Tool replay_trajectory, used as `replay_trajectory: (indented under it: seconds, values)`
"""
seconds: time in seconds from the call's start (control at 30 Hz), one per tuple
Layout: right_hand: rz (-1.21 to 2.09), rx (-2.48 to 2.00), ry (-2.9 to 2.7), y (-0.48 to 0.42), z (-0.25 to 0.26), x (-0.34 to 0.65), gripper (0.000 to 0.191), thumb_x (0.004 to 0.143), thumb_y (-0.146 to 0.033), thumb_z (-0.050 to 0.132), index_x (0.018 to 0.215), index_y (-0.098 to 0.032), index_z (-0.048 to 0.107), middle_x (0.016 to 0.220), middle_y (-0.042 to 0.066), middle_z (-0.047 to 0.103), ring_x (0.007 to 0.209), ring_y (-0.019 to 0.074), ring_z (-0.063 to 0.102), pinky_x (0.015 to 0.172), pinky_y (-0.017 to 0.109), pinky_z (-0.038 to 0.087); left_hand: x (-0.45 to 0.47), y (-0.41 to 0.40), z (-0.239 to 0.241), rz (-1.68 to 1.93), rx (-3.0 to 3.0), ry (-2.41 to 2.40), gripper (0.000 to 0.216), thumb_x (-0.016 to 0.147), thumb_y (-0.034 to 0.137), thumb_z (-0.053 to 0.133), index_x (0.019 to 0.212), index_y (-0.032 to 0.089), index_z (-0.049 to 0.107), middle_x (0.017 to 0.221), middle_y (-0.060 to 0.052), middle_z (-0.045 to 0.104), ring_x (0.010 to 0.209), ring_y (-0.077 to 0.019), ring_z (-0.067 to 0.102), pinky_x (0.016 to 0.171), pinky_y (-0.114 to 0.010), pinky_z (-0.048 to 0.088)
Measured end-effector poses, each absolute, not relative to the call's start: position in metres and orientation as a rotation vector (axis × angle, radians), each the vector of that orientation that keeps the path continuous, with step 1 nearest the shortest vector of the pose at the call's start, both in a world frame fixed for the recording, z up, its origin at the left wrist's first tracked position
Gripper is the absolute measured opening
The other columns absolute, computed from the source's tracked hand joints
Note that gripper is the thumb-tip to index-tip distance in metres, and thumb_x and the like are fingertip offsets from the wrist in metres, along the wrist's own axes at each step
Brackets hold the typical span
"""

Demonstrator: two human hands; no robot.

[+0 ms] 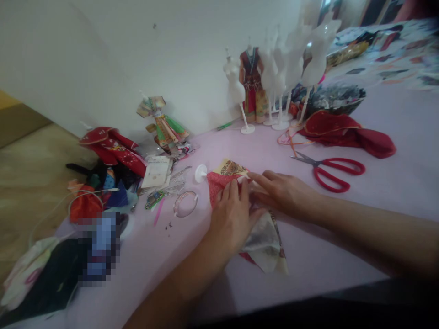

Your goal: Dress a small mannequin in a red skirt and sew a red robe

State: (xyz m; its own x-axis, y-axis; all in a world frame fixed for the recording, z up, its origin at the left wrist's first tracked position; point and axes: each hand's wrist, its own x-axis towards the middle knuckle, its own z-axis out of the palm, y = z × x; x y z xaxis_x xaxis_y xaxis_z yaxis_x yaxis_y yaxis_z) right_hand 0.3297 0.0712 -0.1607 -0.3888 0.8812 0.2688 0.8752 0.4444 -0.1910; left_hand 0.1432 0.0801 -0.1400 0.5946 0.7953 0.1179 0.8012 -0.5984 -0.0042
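Observation:
A small doll mannequin in a red, patterned garment [223, 179] lies flat on the pale lilac table [394, 192], its round white base [200, 173] pointing left. My left hand [234, 215] rests on the red cloth with fingers stretched flat. Beside it, my right hand [283, 192] also presses down on the garment, index finger extended toward the collar. A silvery-white skirt part [265, 244] spreads out below my hands.
Red-handled scissors [331, 170] lie to the right. White mannequin stands [279, 73] and a dressed one [253, 87] line the wall, next to red fabric [346, 132]. Doll clothes [113, 148], a bracelet ring [185, 203] and scraps clutter the left.

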Motion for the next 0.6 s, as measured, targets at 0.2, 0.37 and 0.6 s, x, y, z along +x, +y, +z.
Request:
replay_trajectory:
  seconds: [0.2, 0.37, 0.6]
  values:
    - [0.094, -1.524, -2.402, 0.07, -0.153, 0.329, 0.03, 0.101, -0.031, 0.048, 0.126, -0.019, 0.06, 0.103, 0.011, 0.066, 0.078, 0.0189, 0.065, 0.066, 0.031, 0.048, 0.142, 0.079, -0.148, -0.083, -2.726, -1.445, 0.082, 0.09, 0.06, 0.057, 0.145, 0.002, 0.039, 0.148, -0.03, 0.046, 0.139, -0.0397, 0.045, 0.113, -0.054, 0.041]
    - [0.137, -1.414, -2.422, 0.072, -0.154, 0.331, 0.024, 0.102, -0.031, 0.046, 0.115, -0.022, 0.064, 0.101, 0.01, 0.065, 0.092, 0.0223, 0.062, 0.071, 0.033, 0.049, 0.139, 0.082, -0.136, -0.15, -2.677, -1.424, 0.064, 0.091, 0.061, 0.055, 0.126, 0.007, 0.056, 0.131, -0.025, 0.06, 0.125, -0.0401, 0.055, 0.102, -0.056, 0.045]
    - [0.251, -1.454, -2.261, 0.067, -0.158, 0.324, 0.024, 0.097, -0.038, 0.051, 0.109, -0.018, 0.057, 0.101, 0.01, 0.058, 0.076, 0.0196, 0.058, 0.067, 0.035, 0.048, 0.13, 0.094, -0.12, -0.593, -2.792, -1.308, 0.016, 0.1, 0.025, 0.044, 0.092, 0.017, 0.055, 0.093, -0.008, 0.062, 0.091, -0.0221, 0.06, 0.084, -0.037, 0.051]
